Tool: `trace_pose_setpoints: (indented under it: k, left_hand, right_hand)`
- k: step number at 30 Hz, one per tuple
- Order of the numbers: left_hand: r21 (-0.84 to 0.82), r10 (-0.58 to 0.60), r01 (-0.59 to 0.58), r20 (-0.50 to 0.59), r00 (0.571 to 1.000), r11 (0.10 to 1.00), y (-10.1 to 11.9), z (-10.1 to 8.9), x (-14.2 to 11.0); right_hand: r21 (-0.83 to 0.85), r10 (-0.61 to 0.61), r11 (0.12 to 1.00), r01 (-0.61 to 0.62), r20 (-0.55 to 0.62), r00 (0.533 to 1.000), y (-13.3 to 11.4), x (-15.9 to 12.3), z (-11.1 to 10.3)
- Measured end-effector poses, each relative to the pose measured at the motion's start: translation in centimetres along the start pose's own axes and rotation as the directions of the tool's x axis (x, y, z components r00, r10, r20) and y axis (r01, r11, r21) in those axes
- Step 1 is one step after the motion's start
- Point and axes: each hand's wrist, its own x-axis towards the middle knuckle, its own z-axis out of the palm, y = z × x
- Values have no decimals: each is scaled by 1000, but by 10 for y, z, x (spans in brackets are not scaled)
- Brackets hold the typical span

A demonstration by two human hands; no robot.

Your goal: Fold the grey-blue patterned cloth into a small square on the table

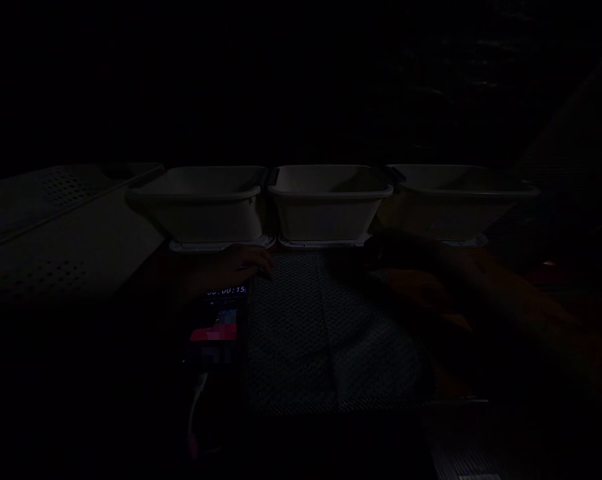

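The scene is very dark. A dark woven cloth or mat (pixel 301 333) with a crease down its middle lies in front of me. At its far left corner rests my left hand (pixel 248 259), fingers stretched out onto the edge, holding nothing that I can see. My right hand (pixel 381 248) is over the far right corner, mostly lost in shadow; its fingers do not show clearly. Under my left wrist sits a lit phone (pixel 215 330) showing timer digits and a red patch, with a pale cable (pixel 195 400) running from its near end.
Three pale bins stand in a row behind the mat: a left bin (pixel 201 217), a middle bin (pixel 328 217) and a right bin (pixel 441 217). A large white basket with holes (pixel 115 233) stands at the left. Brown tabletop (pixel 425 293) shows right of the mat.
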Motion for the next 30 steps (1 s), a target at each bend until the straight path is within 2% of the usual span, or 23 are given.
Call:
trace_pose_setpoints:
  k: [3,4,6,8,9,10,13,16,30]
  left_hand:
    - [7,29,-29,-23,999,1000,1,1,0]
    - [15,35,-35,-39,999,999,2,1,0]
    - [21,45,-44,-76,996,999,6,2,1]
    - [1,55,-55,-104,993,998,10,3,2]
    - [-12,57,-58,-106,993,998,12,4,2]
    - [-21,59,-61,-93,994,998,13,5,2]
    - [-3,23,-24,-34,999,1000,14,6,0]
    - [36,-24,24,-6,1000,999,13,4,-2]
    - [12,13,-13,-16,1000,1000,0,2,2]
  right_hand:
    - [-67,44,997,-49,-78,996,-27,0,6]
    - [-72,-7,997,1,-71,997,-41,0,10]
    - [-4,-157,988,157,-65,986,-68,1,23]
    - [38,-384,921,389,-94,919,-88,1,38]
    - [24,-475,877,480,-102,874,-95,1,46]
    - [5,-519,853,521,-88,850,-99,2,54]
    - [5,-481,877,481,16,877,-102,3,67]
    - [33,-429,903,428,72,900,-101,3,67]
    - [-42,-296,953,299,69,953,-92,4,56]
